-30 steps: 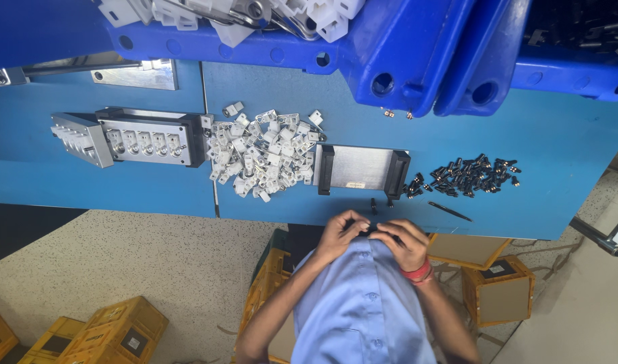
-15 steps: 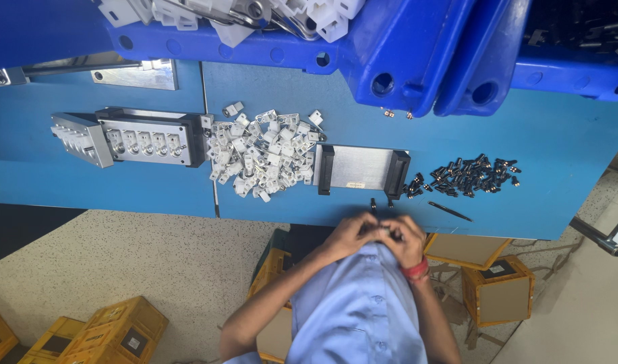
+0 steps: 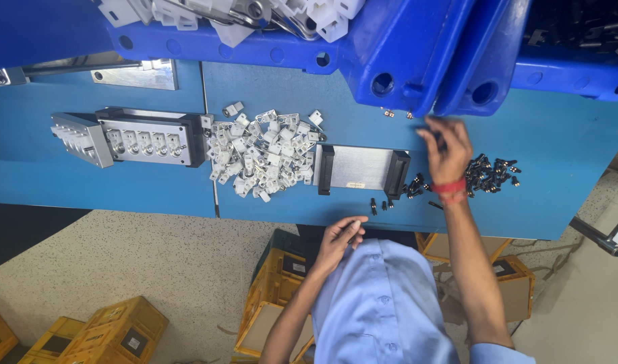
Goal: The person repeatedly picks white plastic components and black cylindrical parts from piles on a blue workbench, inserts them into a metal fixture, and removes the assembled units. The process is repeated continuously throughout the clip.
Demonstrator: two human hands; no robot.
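My right hand (image 3: 446, 147), with a red band at the wrist, reaches out over the blue table (image 3: 565, 168), just below the blue bin's edge and beside the pile of small black parts (image 3: 489, 174). Its fingers are pinched together; whether they hold anything is hidden. My left hand (image 3: 338, 237) stays close to my chest at the table's near edge, fingers curled around a small pale part. A metal plate with black end blocks (image 3: 361, 168) lies between the two hands. A heap of white plastic clips (image 3: 261, 152) sits to its left.
A long metal fixture with a row of sockets (image 3: 127, 138) lies at the table's left. Blue bins (image 3: 403, 47) holding white parts overhang the far side. Yellow crates (image 3: 113, 330) stand on the speckled floor below; a few black parts (image 3: 383, 202) lie loose near the plate.
Both hands were together at my chest. My right hand has now stretched out across the table toward the blue bin, while the left stayed near the table edge.
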